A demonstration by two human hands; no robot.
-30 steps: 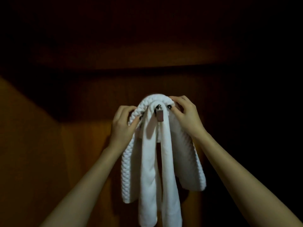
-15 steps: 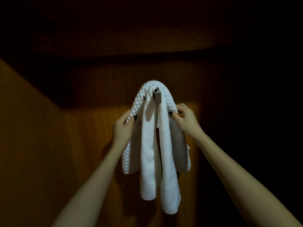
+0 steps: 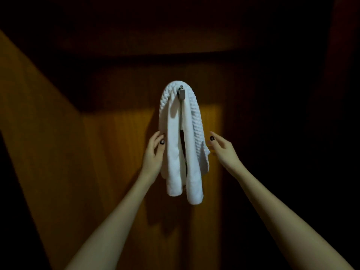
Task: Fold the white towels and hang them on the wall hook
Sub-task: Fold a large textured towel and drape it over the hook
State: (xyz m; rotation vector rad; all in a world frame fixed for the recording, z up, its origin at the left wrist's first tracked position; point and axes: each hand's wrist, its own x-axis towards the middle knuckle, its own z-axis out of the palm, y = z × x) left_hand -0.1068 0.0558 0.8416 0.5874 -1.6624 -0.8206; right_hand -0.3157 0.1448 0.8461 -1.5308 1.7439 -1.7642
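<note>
a: item one, white towels?
b: two, draped over the wall hook, hanging down the wooden wall. the smooth towel is in front with both ends down. the waffle-weave towel is behind it and shows along the top and right side.
a: wall hook?
b: small, metal, knob on top, showing at the crest of the fold.
a: left hand?
b: released, fingers straight, at the smooth towel's left edge. touching or just beside, cannot tell.
a: right hand?
b: released, fingers relaxed, just beside the waffle-weave towel's right edge, holding nothing.
a: wooden wall?
b: lit patch behind the towels, dark above.
</note>
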